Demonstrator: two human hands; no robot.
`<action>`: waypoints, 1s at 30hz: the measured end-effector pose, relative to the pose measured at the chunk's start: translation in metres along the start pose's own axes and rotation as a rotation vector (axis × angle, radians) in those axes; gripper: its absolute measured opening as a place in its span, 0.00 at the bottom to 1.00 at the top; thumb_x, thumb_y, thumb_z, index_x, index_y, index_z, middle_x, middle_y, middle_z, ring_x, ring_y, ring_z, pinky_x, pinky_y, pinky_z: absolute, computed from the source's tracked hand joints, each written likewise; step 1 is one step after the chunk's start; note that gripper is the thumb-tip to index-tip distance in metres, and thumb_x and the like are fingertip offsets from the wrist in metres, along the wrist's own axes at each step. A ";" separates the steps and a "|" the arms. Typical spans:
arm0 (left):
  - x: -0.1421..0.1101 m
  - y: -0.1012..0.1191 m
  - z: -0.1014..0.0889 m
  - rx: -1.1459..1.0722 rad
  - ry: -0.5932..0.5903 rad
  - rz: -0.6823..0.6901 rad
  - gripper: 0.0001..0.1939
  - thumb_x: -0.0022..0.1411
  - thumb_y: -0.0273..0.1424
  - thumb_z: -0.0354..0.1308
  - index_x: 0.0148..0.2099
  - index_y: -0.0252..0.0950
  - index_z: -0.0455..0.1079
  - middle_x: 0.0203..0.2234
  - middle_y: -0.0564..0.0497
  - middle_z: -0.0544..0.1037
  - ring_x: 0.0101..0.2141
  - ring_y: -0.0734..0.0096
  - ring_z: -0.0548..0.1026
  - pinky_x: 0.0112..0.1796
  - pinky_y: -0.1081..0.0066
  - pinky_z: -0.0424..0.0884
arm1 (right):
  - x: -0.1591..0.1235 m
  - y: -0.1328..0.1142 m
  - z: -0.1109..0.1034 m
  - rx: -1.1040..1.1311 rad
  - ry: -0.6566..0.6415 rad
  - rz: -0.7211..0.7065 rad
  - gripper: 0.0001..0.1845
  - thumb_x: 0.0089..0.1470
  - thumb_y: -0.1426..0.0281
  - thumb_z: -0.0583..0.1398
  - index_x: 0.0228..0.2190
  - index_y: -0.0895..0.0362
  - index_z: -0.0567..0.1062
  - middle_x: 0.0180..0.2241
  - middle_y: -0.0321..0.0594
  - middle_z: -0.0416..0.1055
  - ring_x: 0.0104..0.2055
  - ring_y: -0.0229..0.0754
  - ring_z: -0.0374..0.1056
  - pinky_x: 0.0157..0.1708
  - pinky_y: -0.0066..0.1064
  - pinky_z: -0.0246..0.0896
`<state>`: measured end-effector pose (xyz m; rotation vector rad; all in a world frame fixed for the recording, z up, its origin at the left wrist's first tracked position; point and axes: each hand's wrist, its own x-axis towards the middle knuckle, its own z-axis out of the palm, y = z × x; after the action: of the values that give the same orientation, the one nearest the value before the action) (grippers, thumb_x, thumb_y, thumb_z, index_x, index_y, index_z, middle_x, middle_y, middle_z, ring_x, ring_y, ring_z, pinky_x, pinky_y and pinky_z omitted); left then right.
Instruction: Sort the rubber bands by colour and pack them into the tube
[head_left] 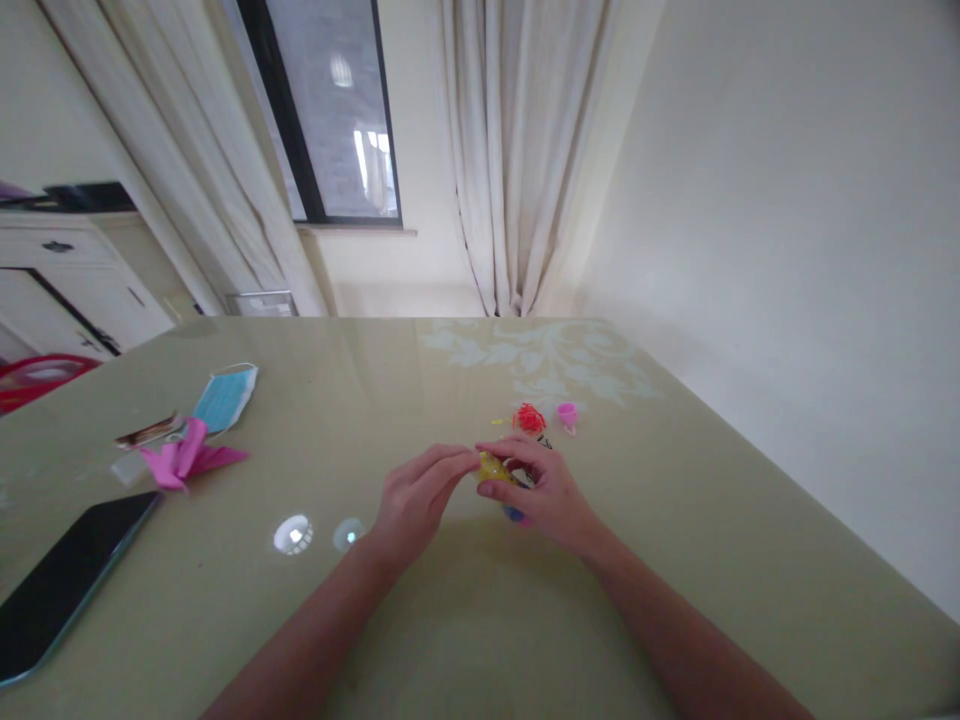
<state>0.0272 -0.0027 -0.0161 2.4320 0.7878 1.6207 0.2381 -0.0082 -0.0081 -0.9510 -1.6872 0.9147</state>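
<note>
My right hand (546, 488) is closed around a small, shiny yellow object (493, 468), gripped between thumb and fingers; its exact kind is too small to tell. The fingers of my left hand (420, 500) are pressed together, their tips at the left end of that object. Something blue (514, 513) shows beneath my right hand, with a bit of pink beside it, both mostly hidden. Just beyond the hands lie a tangle of thin red bands (529, 418) and a small pink cup (568, 415). Dark bits (544, 441) peek out behind my right fingers.
On the left of the glossy table (300, 640) lie a black phone (71, 580), a pink folded-paper bird (187, 456), a blue face mask (226, 397) and a brownish strip (148, 431). A wall (810, 250) runs along the table's right side.
</note>
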 end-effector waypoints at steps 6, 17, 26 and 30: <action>-0.008 -0.001 0.001 0.053 -0.065 0.062 0.20 0.71 0.21 0.56 0.62 0.39 0.73 0.52 0.45 0.81 0.52 0.68 0.79 0.55 0.71 0.75 | 0.000 0.004 0.000 0.125 -0.003 0.027 0.22 0.51 0.58 0.74 0.48 0.47 0.84 0.42 0.40 0.77 0.42 0.43 0.75 0.42 0.35 0.72; 0.010 0.006 0.002 -0.054 0.045 -0.078 0.12 0.70 0.20 0.59 0.49 0.39 0.78 0.44 0.48 0.82 0.45 0.73 0.81 0.48 0.74 0.78 | 0.000 0.005 0.003 0.200 0.010 0.051 0.22 0.48 0.61 0.75 0.46 0.46 0.85 0.41 0.39 0.78 0.41 0.42 0.75 0.41 0.35 0.73; 0.008 0.009 0.002 -0.047 -0.024 0.050 0.21 0.71 0.16 0.52 0.59 0.39 0.74 0.51 0.45 0.80 0.52 0.71 0.79 0.53 0.72 0.77 | 0.002 -0.001 0.001 0.239 0.004 0.070 0.19 0.50 0.62 0.74 0.45 0.48 0.85 0.41 0.40 0.80 0.41 0.42 0.75 0.42 0.35 0.73; 0.007 0.009 0.005 -0.094 -0.040 -0.016 0.21 0.71 0.17 0.51 0.59 0.41 0.74 0.51 0.45 0.80 0.52 0.70 0.79 0.53 0.70 0.78 | 0.002 -0.002 0.001 0.238 0.015 0.082 0.19 0.49 0.61 0.74 0.44 0.49 0.85 0.39 0.40 0.80 0.40 0.41 0.75 0.41 0.35 0.74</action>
<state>0.0363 -0.0061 -0.0091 2.3796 0.7067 1.5608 0.2366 -0.0077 -0.0063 -0.8679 -1.4967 1.1327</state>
